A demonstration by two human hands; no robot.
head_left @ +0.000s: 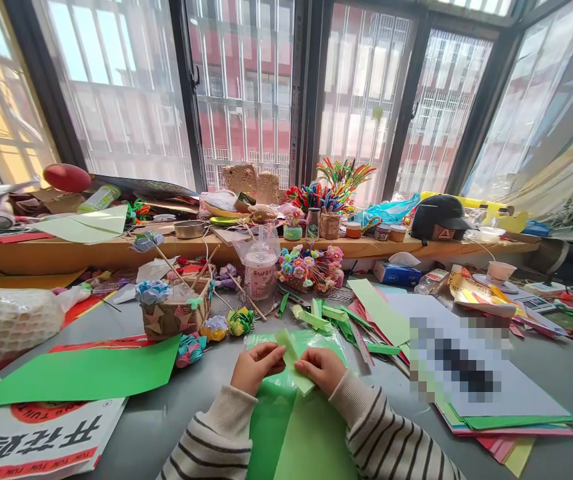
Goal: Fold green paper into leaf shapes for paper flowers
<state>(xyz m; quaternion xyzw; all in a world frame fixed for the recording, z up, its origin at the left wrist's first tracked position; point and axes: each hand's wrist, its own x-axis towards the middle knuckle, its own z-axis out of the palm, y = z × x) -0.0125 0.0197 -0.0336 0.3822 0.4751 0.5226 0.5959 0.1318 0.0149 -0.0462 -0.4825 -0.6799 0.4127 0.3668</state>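
Note:
Between my two hands, near the front middle of the table, is a narrow folded strip of light green paper [293, 363]. My left hand [259, 367] pinches its left edge, thumb against fingers. From the other side, my right hand [322, 370] grips it the same way. Under the hands lie a green plastic sheet [270, 413] and a light green paper sheet [313, 440]. Just beyond them is a loose pile of folded green paper strips [319, 317]. Striped sleeves cover both forearms.
A cardboard basket [173, 320] with paper flowers stands at the left, beside a green sheet [81, 373]. Behind are a lidded plastic cup [260, 270] and small crocheted flowers [309, 267]. A paper stack [516, 393] lies right. A wooden ledge [116, 252] runs below the windows.

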